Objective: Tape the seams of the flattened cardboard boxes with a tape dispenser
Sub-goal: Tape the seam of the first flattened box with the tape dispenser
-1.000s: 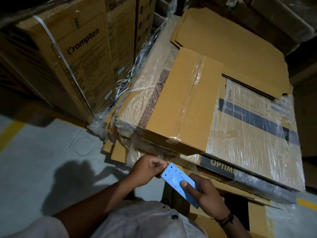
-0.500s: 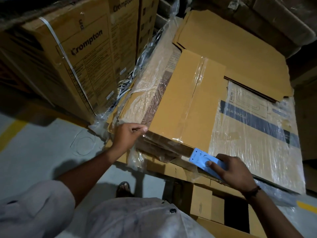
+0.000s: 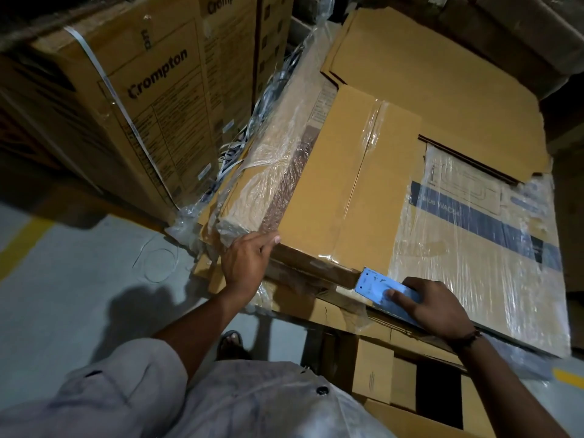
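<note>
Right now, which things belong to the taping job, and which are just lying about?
Job: dispenser in right hand; flat box with taped seam; left hand at its corner.
Lying about: Crompton boxes; wrapped box; strap loop on floor.

dim light; grey floor (image 3: 79, 279) with yellow line (image 3: 22, 245); stacked crompton cartons (image 3: 151, 99) behind.

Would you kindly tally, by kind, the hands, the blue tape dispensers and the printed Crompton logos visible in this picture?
hands: 2, the left hand and the right hand
blue tape dispenser: 1
Crompton logos: 2, one on the strapped carton, one partly cut off at the top edge
Total: 5
</note>
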